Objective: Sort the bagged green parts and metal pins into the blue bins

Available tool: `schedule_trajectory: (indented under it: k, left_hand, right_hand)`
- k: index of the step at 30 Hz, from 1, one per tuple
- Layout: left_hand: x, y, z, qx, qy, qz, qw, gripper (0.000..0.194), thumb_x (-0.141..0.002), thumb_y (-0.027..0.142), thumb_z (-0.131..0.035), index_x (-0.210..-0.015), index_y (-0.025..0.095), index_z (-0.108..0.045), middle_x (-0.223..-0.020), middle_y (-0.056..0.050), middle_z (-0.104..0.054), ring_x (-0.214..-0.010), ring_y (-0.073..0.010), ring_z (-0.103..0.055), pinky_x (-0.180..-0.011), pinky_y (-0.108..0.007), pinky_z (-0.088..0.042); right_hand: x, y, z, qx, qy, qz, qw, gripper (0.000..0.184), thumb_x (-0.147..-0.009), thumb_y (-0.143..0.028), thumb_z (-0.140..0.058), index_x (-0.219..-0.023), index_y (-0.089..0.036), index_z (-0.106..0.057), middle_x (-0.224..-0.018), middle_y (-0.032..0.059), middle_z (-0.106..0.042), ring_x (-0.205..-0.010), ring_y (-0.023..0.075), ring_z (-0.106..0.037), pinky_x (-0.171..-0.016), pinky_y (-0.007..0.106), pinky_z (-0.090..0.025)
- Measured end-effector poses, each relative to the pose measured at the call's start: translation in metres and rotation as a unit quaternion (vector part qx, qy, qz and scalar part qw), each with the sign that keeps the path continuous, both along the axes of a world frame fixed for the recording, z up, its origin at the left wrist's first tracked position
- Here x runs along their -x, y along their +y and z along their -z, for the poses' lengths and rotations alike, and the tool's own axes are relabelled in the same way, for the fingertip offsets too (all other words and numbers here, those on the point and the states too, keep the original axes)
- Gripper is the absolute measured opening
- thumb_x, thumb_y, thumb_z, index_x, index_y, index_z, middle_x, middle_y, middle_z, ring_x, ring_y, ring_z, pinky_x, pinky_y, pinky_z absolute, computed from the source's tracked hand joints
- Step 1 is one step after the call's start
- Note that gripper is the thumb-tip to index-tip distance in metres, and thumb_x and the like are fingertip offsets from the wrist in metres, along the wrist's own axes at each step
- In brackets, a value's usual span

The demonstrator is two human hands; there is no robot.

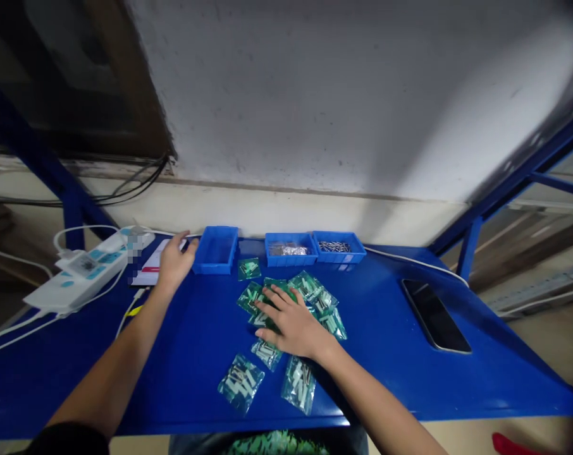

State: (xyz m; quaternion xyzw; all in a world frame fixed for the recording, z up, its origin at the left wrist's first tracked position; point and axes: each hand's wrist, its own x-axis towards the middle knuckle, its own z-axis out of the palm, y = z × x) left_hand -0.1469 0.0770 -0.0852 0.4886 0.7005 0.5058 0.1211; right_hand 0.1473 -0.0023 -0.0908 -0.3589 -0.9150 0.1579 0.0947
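My left hand point(175, 260) is beside the left wall of a blue bin point(214, 269), its fingers and thumb apart with nothing seen between them. Whether it touches the bin I cannot tell. Palm down, my right hand point(291, 322) lies over a pile of small clear plastic packets, with its fingers spread. White and metal pieces show inside the packets around it, such as the packet point(331, 322) to its right. Closer to me lie two more packets, one at left point(241, 382) and one at right point(298, 384). A single packet point(249, 268) lies apart near the bin.
Two joined blue bins stand at the back: one with small bagged pieces point(289, 249), one with metal screws or pins point(334, 246). A white power strip point(87, 268) with cables is at left. A phone point(436, 316) lies at right on the blue table point(381, 379).
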Motion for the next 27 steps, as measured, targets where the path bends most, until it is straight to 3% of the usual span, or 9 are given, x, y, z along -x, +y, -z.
schedule_trajectory:
  k: [2, 4, 8, 11, 15, 18, 21, 24, 27]
  left_hand:
    - [-0.026, -0.029, 0.003, -0.100, 0.125, 0.011, 0.987, 0.028, -0.082, 0.027, -0.051, -0.106, 0.017, -0.060, -0.112, -0.010, -0.062, -0.113, -0.0269, -0.053, -0.102, -0.044, -0.036]
    - [-0.057, -0.056, 0.009, -0.127, 0.221, 0.131, 0.958, 0.022, -0.084, 0.026, -0.050, -0.100, 0.020, -0.062, -0.111, -0.009, -0.061, -0.114, -0.0252, -0.052, -0.102, -0.041, -0.037]
    - [-0.103, -0.072, 0.021, 0.000, 0.272, 0.246, 0.930, 0.045, -0.089, 0.036, -0.045, -0.130, 0.017, -0.047, -0.140, -0.014, -0.043, -0.132, -0.0292, -0.034, -0.105, -0.045, -0.035]
    - [-0.116, -0.064, 0.026, 0.118, 0.286, 0.274, 0.910, 0.058, -0.087, 0.049, -0.044, -0.135, 0.016, -0.043, -0.147, -0.018, -0.032, -0.136, -0.0364, -0.025, -0.105, -0.057, -0.028]
    - [-0.120, -0.075, 0.026, 0.147, 0.304, 0.288, 0.896, 0.052, -0.089, 0.052, -0.039, -0.128, 0.021, -0.052, -0.143, -0.013, -0.040, -0.131, -0.0352, -0.035, -0.104, -0.059, -0.027]
    - [-0.119, -0.100, 0.018, 0.139, 0.290, 0.252, 0.913, 0.051, -0.089, 0.049, -0.040, -0.130, 0.021, -0.050, -0.135, -0.013, -0.048, -0.127, -0.0327, -0.040, -0.100, -0.054, -0.035]
    - [-0.116, -0.134, 0.012, 0.112, 0.290, 0.235, 0.921, 0.057, -0.088, 0.046, -0.044, -0.140, 0.025, -0.035, -0.145, -0.010, -0.037, -0.135, -0.0318, -0.027, -0.104, -0.052, -0.033]
    - [-0.113, -0.170, 0.019, 0.133, 0.335, 0.267, 0.894, 0.071, -0.084, 0.051, -0.049, -0.146, 0.031, -0.021, -0.152, -0.008, -0.022, -0.137, -0.0371, -0.020, -0.102, -0.060, -0.029]
    - [-0.114, -0.190, 0.036, 0.166, 0.373, 0.275, 0.871, 0.076, -0.082, 0.055, -0.049, -0.146, 0.033, -0.016, -0.151, -0.012, -0.024, -0.135, -0.0412, -0.024, -0.098, -0.066, -0.027]
  right_hand:
    - [-0.005, 0.005, -0.003, -0.043, 0.051, 0.039, 0.997, 0.053, -0.091, -0.055, -0.035, -0.135, -0.026, -0.043, -0.144, 0.0093, -0.036, -0.136, 0.0298, -0.024, -0.107, 0.054, -0.024]
    - [-0.016, 0.013, -0.004, -0.099, 0.117, 0.128, 0.980, 0.044, -0.092, -0.048, -0.040, -0.127, -0.023, -0.050, -0.134, 0.0108, -0.045, -0.129, 0.0283, -0.034, -0.102, 0.048, -0.033]
    - [-0.044, 0.031, 0.003, -0.185, 0.181, 0.303, 0.917, 0.033, -0.091, -0.038, -0.044, -0.113, -0.018, -0.058, -0.111, 0.0121, -0.056, -0.107, 0.0261, -0.050, -0.092, 0.043, -0.041]
    - [-0.058, 0.043, 0.008, -0.183, 0.135, 0.337, 0.914, 0.032, -0.090, -0.039, -0.046, -0.112, -0.018, -0.058, -0.101, 0.0097, -0.060, -0.096, 0.0254, -0.054, -0.083, 0.040, -0.045]
    - [-0.059, 0.072, 0.000, -0.181, 0.019, 0.373, 0.910, 0.036, -0.092, -0.037, -0.040, -0.117, -0.016, -0.054, -0.099, 0.0102, -0.062, -0.091, 0.0242, -0.057, -0.077, 0.034, -0.045]
    - [-0.050, 0.108, -0.016, -0.203, -0.051, 0.357, 0.911, 0.039, -0.093, -0.032, -0.038, -0.124, -0.012, -0.050, -0.110, 0.0150, -0.060, -0.102, 0.0271, -0.052, -0.086, 0.037, -0.040]
    - [-0.036, 0.149, -0.028, -0.192, -0.085, 0.285, 0.935, 0.042, -0.090, -0.026, -0.043, -0.131, -0.017, -0.045, -0.125, 0.0137, -0.054, -0.116, 0.0290, -0.042, -0.091, 0.039, -0.035]
    - [-0.021, 0.178, -0.030, -0.165, -0.127, 0.217, 0.954, 0.033, -0.083, -0.018, -0.051, -0.116, -0.016, -0.057, -0.119, 0.0139, -0.059, -0.115, 0.0284, -0.043, -0.091, 0.040, -0.032]
    - [-0.011, 0.186, -0.030, -0.153, -0.154, 0.181, 0.959, 0.020, -0.080, -0.014, -0.053, -0.097, -0.012, -0.063, -0.105, 0.0156, -0.064, -0.108, 0.0276, -0.049, -0.091, 0.039, -0.030]
